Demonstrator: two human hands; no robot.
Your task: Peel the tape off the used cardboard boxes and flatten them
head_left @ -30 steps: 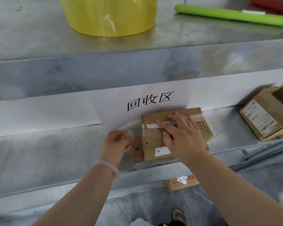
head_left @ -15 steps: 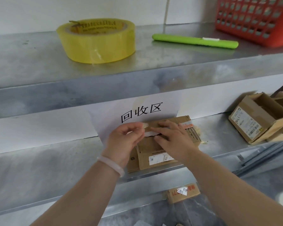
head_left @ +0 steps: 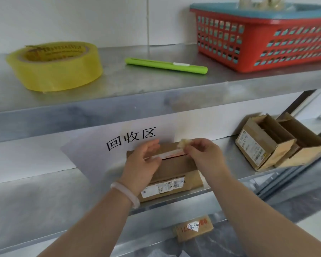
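Observation:
A small brown cardboard box (head_left: 176,167) with a white shipping label stands on the middle metal shelf (head_left: 44,197), in front of a white paper sign. My left hand (head_left: 143,164) lies on the box's left side, fingers fairly straight along the top seam. My right hand (head_left: 202,154) pinches a crumpled end of clear tape (head_left: 183,143) above the box's top right. A strip of tape (head_left: 167,154) runs from that pinch back along the seam toward my left hand.
Two opened cardboard boxes (head_left: 263,141) stand at the right of the same shelf. On the upper shelf are a yellow tape roll (head_left: 56,65), a green utility knife (head_left: 165,65) and a red basket (head_left: 263,38). A flat cardboard piece (head_left: 194,228) lies below.
My right hand has left the box top and now pulls the tape end up at the right. My left hand moved onto the box. The view has tilted upward.

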